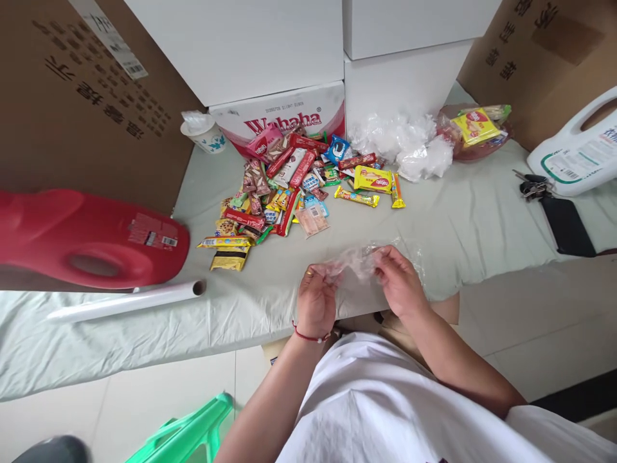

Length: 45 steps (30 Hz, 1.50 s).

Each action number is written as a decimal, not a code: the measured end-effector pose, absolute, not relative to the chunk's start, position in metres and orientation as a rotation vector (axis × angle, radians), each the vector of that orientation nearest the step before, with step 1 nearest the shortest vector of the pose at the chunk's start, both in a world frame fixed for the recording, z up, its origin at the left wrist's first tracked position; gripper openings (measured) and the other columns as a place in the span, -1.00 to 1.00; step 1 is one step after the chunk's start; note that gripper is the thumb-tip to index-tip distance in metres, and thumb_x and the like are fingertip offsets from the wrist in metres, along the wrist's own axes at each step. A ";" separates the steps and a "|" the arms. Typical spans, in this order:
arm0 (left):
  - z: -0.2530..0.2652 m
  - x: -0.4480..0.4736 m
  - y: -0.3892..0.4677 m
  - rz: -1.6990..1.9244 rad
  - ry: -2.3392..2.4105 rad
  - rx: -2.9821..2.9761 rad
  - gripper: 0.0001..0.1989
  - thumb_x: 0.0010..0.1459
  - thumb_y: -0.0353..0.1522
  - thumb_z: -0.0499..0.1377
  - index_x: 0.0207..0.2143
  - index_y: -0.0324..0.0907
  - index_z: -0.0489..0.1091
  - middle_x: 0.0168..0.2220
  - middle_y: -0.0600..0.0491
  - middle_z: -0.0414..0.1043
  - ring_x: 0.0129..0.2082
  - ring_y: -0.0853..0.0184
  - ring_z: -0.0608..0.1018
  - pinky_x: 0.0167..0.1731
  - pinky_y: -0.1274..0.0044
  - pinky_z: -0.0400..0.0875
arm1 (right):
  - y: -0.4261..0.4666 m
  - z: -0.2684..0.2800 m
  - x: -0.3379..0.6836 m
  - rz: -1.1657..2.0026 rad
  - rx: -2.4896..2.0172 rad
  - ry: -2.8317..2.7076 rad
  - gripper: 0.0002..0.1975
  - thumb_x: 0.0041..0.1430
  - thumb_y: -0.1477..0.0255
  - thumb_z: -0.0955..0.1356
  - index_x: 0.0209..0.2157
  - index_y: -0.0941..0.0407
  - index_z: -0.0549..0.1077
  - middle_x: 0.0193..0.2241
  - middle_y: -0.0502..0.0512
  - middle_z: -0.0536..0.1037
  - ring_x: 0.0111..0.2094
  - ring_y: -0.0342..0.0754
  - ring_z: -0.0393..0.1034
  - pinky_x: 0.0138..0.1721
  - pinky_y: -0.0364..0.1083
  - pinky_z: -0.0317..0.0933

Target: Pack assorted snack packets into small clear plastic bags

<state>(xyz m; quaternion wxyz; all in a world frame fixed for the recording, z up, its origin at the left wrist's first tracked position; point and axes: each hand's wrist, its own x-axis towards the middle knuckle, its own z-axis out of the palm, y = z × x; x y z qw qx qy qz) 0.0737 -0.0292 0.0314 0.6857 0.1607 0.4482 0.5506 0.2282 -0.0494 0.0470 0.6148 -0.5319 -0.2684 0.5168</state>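
Observation:
A clear, crumpled plastic bag (359,262) stretches between my two hands above the front part of the cloth-covered table. My left hand (315,299), with a ring and a red bracelet at the wrist, pinches one side of it. On the other side, the fingers of my right hand (399,280) are closed on the film, whose loose end spreads beyond them. Just past the bag lies a pile of wrapped snacks (289,180) in many colours. Nearest my hands are a pale pink packet (313,220) and a yellow bar (357,197).
A red jug (159,244) and a white roll (130,302) lie at left. Behind stand a paper cup (205,136), white boxes (274,45) and bunched clear bags (402,141). At right are a bowl of snacks (477,151), a white jug (578,148), keys and a phone (566,225).

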 end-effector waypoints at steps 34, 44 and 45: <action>0.022 0.043 0.030 1.025 0.993 2.172 -0.41 -0.06 -0.51 0.21 0.09 -0.05 0.46 0.24 -0.16 0.41 0.10 0.01 0.53 0.21 0.18 0.22 | 0.091 0.010 0.311 1.014 -1.654 -0.986 -0.78 0.14 0.26 0.42 -0.43 0.04 0.34 -0.66 -0.10 0.35 -0.69 -0.19 0.10 -0.64 -0.14 -0.03; 0.042 0.090 0.084 1.053 1.407 1.159 -0.71 0.22 -0.11 0.27 -0.28 -0.12 0.36 -0.29 0.00 0.46 -0.38 0.28 0.51 -0.37 0.50 0.33 | 0.076 0.013 0.314 0.977 -1.648 -1.051 -0.75 0.15 0.20 0.42 -0.43 0.04 0.34 -0.67 -0.10 0.35 -0.68 -0.17 0.12 -0.62 -0.13 -0.03; 0.043 0.098 0.088 1.008 1.426 1.058 -0.68 0.23 -0.07 0.27 -0.28 -0.13 0.35 -0.29 -0.01 0.45 -0.38 0.28 0.52 -0.40 0.50 0.31 | 0.073 0.014 0.311 0.972 -1.653 -1.066 -0.75 0.16 0.20 0.41 -0.43 0.03 0.35 -0.67 -0.09 0.35 -0.67 -0.16 0.13 -0.61 -0.13 -0.01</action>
